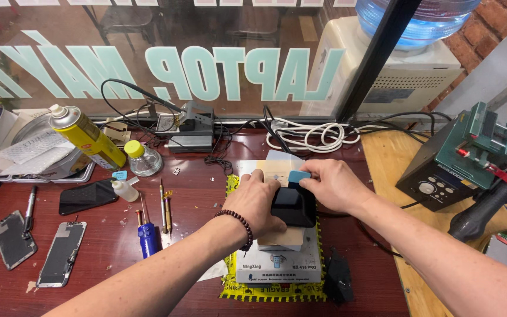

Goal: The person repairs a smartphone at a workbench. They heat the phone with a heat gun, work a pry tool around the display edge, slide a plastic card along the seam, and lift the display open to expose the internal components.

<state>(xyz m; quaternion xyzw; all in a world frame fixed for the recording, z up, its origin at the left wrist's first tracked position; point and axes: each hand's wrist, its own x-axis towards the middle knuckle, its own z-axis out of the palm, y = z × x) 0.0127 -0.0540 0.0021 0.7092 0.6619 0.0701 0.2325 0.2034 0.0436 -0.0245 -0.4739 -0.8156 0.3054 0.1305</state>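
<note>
Phone [293, 205], black and glossy, between left hand [257, 199] and right hand [335, 185]

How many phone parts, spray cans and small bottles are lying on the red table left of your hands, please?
Detached phone screen panels: 2
Black phone lying flat: 1
Yellow spray can: 1
Small bottles, one clear glass with yellow cap, one white plastic: 2
Total: 6

A: Black phone [293, 205] under a light blue pick [298, 175], yellow mat [277, 292] with black print!

B: Yellow spray can [87, 137], dark red table [189, 194], blue-handled screwdriver [146, 236].
</note>
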